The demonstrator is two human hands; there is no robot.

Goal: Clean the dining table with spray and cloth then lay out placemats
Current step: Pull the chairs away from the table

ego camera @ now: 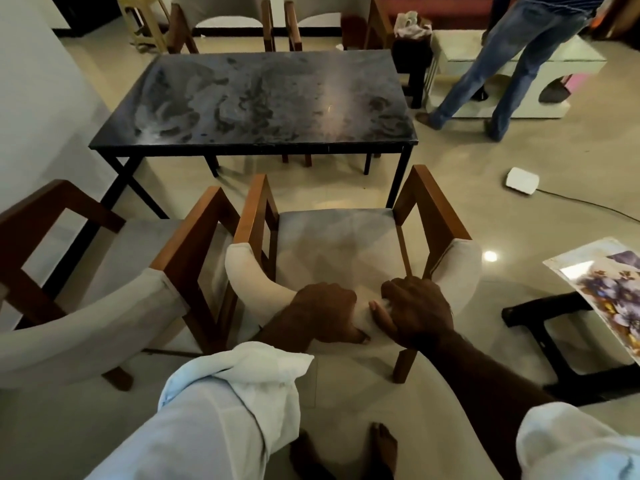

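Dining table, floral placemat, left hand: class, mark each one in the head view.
dining table (263,98), head view, middle of its dark top.
floral placemat (609,289), head view, its purple flower print.
left hand (325,311), head view, its back, gripping the chair (336,237).

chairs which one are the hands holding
The near chair straight ahead, facing the table: the left hand and right hand both grip its padded backrest. The chair beside it on the left and the two far chairs are untouched.

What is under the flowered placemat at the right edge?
The flowered placemat lies on a black stool, whose frame and legs show below it. The stool's top is covered by the mat, and the picture's edge cuts both off.
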